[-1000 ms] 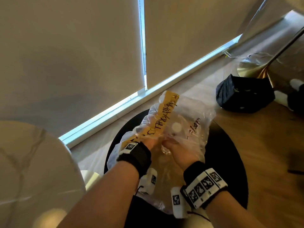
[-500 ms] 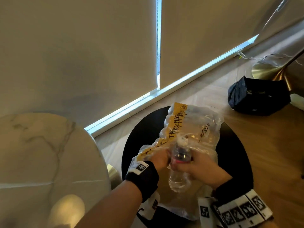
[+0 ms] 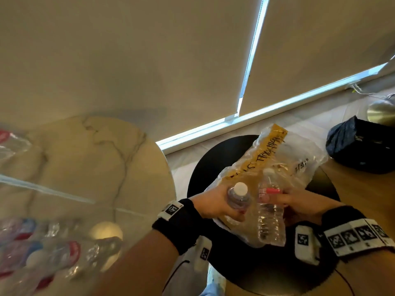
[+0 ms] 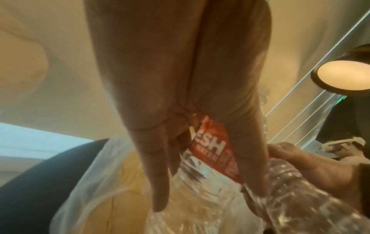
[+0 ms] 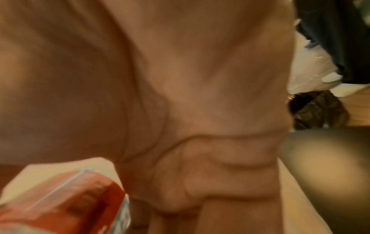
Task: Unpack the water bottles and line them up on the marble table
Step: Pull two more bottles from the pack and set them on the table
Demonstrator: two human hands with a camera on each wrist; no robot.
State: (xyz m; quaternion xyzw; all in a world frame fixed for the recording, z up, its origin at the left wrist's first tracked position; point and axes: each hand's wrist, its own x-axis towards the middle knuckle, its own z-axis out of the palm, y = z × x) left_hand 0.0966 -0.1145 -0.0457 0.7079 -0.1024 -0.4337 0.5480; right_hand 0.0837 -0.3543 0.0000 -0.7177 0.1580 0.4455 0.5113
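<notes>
- Two water bottles out over the black round table (image 3: 205, 165), just beside each other, in front of the plastic bag (image 3: 303, 154).
- White-capped bottle (image 3: 239, 198) grasped in the left hand (image 3: 210, 207), fingers wrapped round its body, cap toward the camera; red label reading "ESH WATER" between the fingers in the left wrist view.
- Second bottle (image 3: 269, 212), red-labelled, upright, grasped in the right hand (image 3: 299, 205); fingers curled round it at the label.
- Bag crumpled on the black table, yellow tape strip (image 3: 259, 159) with handwriting across it.
- Marble table (image 3: 85, 167) to the left; row of blurred bottles (image 3: 53, 255) on its near left part, one more bottle (image 3: 10, 142) at the far left edge.
- Dark bag (image 3: 361, 144) on the wood floor, right.
</notes>
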